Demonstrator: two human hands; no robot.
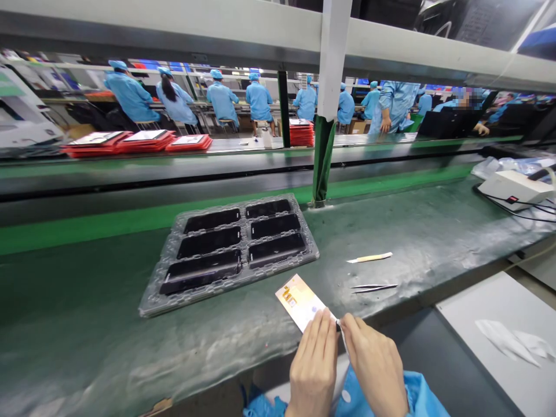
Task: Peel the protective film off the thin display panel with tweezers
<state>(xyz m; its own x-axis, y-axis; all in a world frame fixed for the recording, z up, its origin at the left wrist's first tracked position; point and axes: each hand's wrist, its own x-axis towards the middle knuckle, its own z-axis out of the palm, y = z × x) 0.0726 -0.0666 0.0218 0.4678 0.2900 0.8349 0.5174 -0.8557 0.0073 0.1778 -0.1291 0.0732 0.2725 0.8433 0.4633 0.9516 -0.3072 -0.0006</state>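
A phone screen panel, pale on its back with a small orange flex cable, lies at the table's front edge. My left hand grips its near end, the straight fingers held together across the top and the thumb hidden. Close against the panel's right edge, my right hand is closed in a pinch. A thin white edge and a small black bit show by its fingertips; what it holds is unclear. To the right lie tweezers and a yellow-handled tool with a pale tip.
A clear plastic tray with several black phone screens stands at left centre. A post rises behind it. A white device with cables sits at far right. Red stacks and co-workers in blue are beyond the line.
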